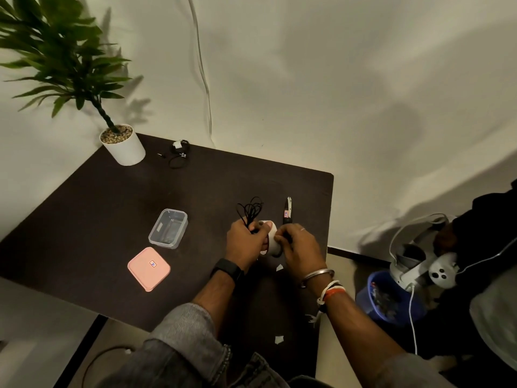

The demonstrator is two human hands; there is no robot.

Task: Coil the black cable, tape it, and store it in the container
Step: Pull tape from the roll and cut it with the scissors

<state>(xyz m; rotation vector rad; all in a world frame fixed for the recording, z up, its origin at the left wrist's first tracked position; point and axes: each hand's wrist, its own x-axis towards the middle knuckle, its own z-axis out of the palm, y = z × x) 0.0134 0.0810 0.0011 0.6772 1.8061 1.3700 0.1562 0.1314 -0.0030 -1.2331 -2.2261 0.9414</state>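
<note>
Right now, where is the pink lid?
In the head view the pink lid lies flat on the dark table, left of the left hand, just in front of the open clear container.

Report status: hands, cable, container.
Left hand grips coiled black cable; right hand holds tape roll. Container open, pink lid beside it. Nothing in the way.

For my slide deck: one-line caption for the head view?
Left hand grips coiled black cable; right hand holds tape roll beside open container.

potted plant (123, 147) far corner | blue bin (389, 301) on floor, rt
</note>
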